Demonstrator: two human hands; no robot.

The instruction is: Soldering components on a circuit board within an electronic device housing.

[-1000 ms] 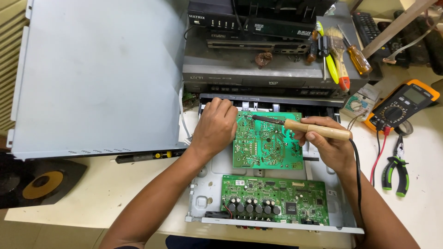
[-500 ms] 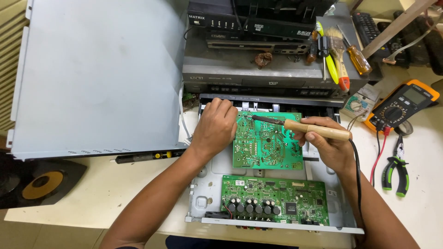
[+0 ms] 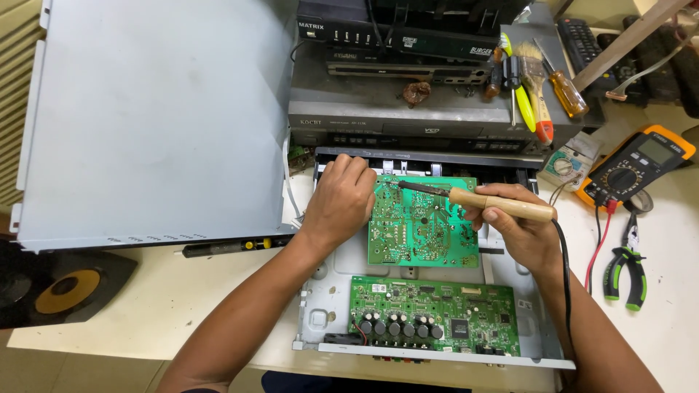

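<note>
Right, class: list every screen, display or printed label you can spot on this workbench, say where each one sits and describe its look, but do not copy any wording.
Multimeter: right edge of bench, orange-cased, dark body, pale rectangular screen, round dial.
Small analogue meter: beside it, pale face with a dial.
Grey player: behind the open chassis, long grey front with small pale lettering.
Black set-top box: stacked on top, black front with white lettering.

2 green circuit boards (image 3: pixel 422 222) (image 3: pixel 433 316), 1 soldering iron (image 3: pixel 480 201), 1 multimeter (image 3: pixel 637 167), 1 pr pliers (image 3: pixel 626 269), approx 3 screwdrivers (image 3: pixel 564 91), 1 brush (image 3: pixel 535 73), 2 hands (image 3: pixel 341 202) (image 3: pixel 513 225) working, 1 speaker (image 3: pixel 65 287) sitting left.
</note>
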